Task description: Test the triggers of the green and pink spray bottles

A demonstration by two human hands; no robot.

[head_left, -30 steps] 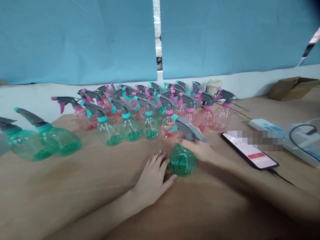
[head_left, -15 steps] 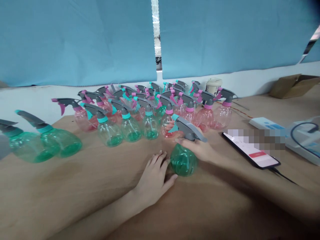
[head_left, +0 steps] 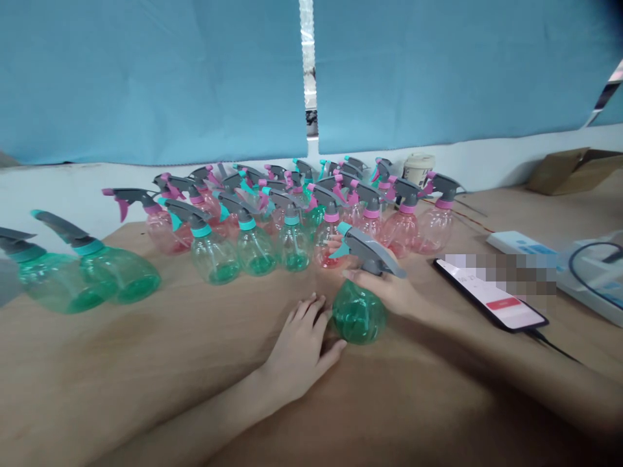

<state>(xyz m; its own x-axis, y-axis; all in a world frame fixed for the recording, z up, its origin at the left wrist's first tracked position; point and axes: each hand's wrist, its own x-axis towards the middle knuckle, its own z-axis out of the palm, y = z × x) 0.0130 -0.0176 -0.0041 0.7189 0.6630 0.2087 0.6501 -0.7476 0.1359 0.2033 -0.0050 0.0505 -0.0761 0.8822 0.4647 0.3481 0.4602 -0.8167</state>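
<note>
Head view: on the table, spray bottles are ranged behind one green sprayer, clasped upright near its neck by the curled right grip. Beside the sprayer's base, the left grip is laid palm-down, thumb parted, empty.

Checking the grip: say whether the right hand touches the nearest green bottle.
Touching: head view shows the right hand gripping the green bottle by its neck.

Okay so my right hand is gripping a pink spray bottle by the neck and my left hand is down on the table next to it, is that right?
Not quite: the head view shows the spray bottle in your right hand is green, not pink. Your left hand is indeed on the table next to it.
</note>
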